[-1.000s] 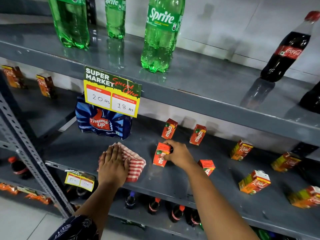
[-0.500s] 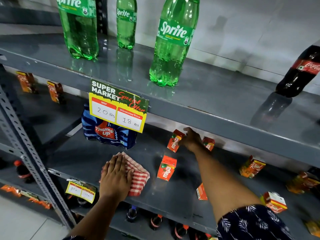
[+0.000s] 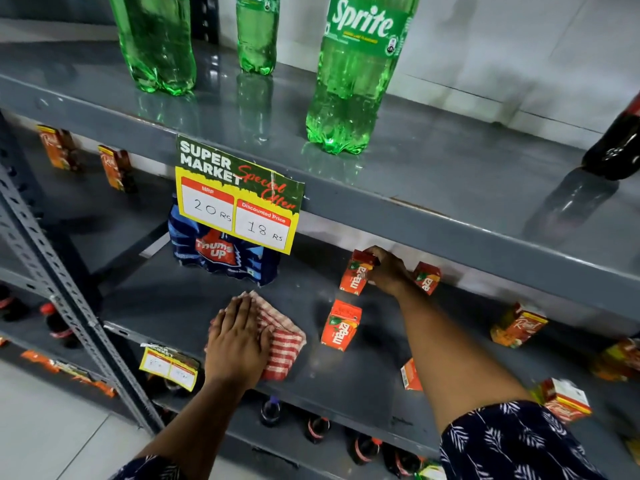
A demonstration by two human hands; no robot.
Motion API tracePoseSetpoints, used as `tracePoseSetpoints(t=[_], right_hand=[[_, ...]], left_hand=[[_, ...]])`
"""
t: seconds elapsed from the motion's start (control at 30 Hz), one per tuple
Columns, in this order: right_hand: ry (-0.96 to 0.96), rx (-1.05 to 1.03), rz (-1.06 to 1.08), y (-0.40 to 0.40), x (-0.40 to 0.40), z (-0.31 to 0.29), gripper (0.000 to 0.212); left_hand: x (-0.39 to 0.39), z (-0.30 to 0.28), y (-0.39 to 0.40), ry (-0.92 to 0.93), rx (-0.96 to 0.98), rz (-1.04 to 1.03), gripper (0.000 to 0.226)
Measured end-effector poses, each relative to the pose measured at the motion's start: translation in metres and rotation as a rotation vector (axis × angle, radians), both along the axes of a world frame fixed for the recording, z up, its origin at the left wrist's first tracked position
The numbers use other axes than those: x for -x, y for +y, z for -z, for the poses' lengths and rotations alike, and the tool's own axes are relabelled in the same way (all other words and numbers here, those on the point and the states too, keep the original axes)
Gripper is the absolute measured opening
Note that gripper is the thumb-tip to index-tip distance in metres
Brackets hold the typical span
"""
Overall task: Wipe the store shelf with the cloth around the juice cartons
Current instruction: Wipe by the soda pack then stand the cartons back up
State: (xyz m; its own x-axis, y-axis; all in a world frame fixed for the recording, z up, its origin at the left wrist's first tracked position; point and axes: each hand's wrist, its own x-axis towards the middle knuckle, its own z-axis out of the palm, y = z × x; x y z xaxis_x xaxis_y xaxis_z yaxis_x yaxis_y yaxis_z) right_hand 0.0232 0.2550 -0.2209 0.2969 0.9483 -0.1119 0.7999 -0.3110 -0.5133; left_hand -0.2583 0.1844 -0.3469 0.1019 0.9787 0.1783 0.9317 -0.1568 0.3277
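My left hand [image 3: 239, 344] lies flat on a red-and-white checked cloth [image 3: 285, 344] near the front of the grey middle shelf [image 3: 166, 306]. My right hand [image 3: 388, 271] reaches to the back of that shelf and grips the top of a red Maaza carton [image 3: 356, 277]. A second Maaza carton [image 3: 426, 277] stands just right of that hand. Another Maaza carton [image 3: 341, 325] stands alone right of the cloth. A fourth carton [image 3: 411, 374] shows partly from behind my right forearm.
A blue Thums Up pack [image 3: 221, 258] stands behind the cloth, under a price sign [image 3: 239, 192]. Orange Real cartons [image 3: 517, 323] stand further right. Sprite bottles [image 3: 353, 74] stand on the upper shelf. A perforated steel upright [image 3: 59, 275] runs down the left.
My right hand let go of the front Maaza carton, reached to the back row and took hold of the back-left carton. The left hand stays on the cloth. The view moved closer.
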Motion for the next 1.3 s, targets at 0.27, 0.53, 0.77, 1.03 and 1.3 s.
tracePoseSetpoints(t=[0.27,0.53,0.77,1.03,1.3], right_hand=[[0.090,0.003,0.003,-0.003,-0.009,-0.014,0.052],[-0.029,-0.065,0.141,-0.044,-0.080,-0.042,0.034],[-0.056,-0.075,0.103,-0.051,-0.089,-0.025,0.048],[-0.067,-0.124,0.105,-0.059,-0.100,-0.015,0.034],[-0.042,-0.116,0.086,-0.062,-0.106,-0.007,0.037]], left_hand=[[0.000,0.003,0.003,0.012,0.020,-0.016,0.076],[0.000,-0.002,0.002,0.011,0.022,-0.013,0.078],[-0.001,-0.003,0.001,0.018,0.014,-0.010,0.080],[-0.002,-0.005,0.000,0.047,0.005,-0.020,0.077],[-0.001,-0.004,-0.001,0.033,0.014,-0.013,0.073]])
